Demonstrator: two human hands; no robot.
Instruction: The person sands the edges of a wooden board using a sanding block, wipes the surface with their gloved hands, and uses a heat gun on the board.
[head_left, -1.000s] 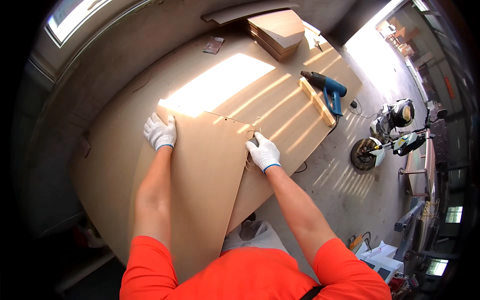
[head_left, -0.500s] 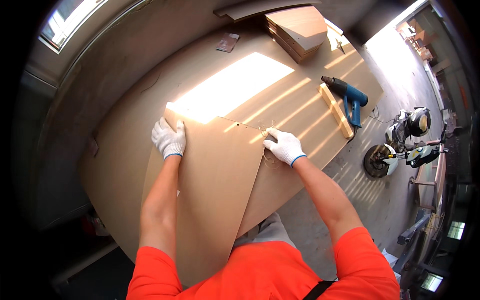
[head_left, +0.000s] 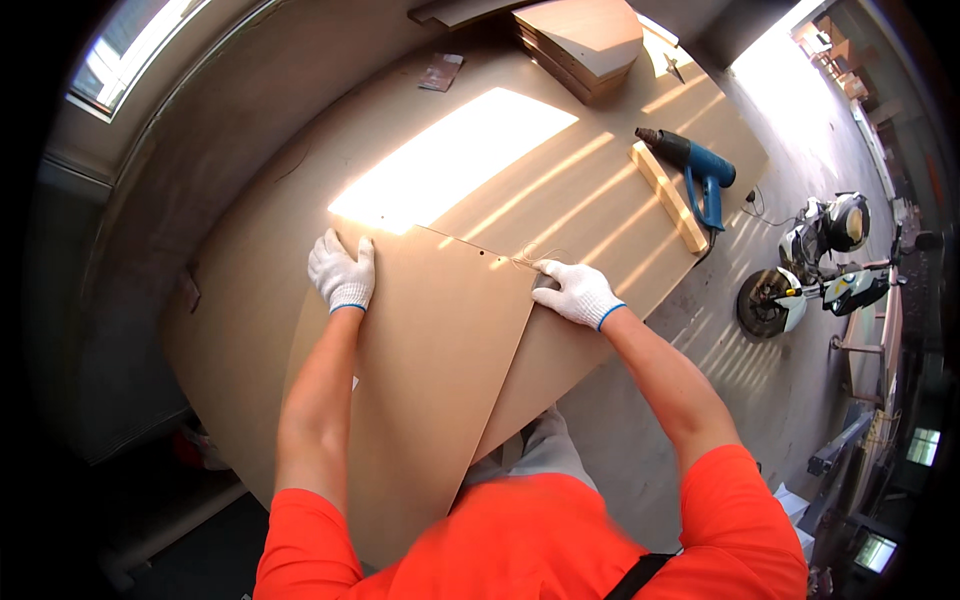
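A thin brown board (head_left: 430,360), cut at an angle, lies over the larger sheet that covers the table. Small dark holes show near its far edge. My left hand (head_left: 342,272), in a white knitted glove, rests flat on the board's left part with its fingers stretched. At the board's right corner, my gloved right hand (head_left: 580,295) is closed around a small dark grey object (head_left: 546,283), mostly hidden by the fingers; its kind I cannot make out. Thin curled strips (head_left: 535,255) lie just beyond the right fingertips.
A blue heat gun (head_left: 705,170) lies at the right beside a wooden bar (head_left: 668,198). Stacked cut boards (head_left: 580,45) sit at the far edge, with a small packet (head_left: 441,72) to their left. Off the table's right side, a motorcycle (head_left: 800,270) stands on the floor.
My right hand has shifted slightly right and stays at the board's corner. The thin loops that hung below it no longer show there. My left hand remains on the board.
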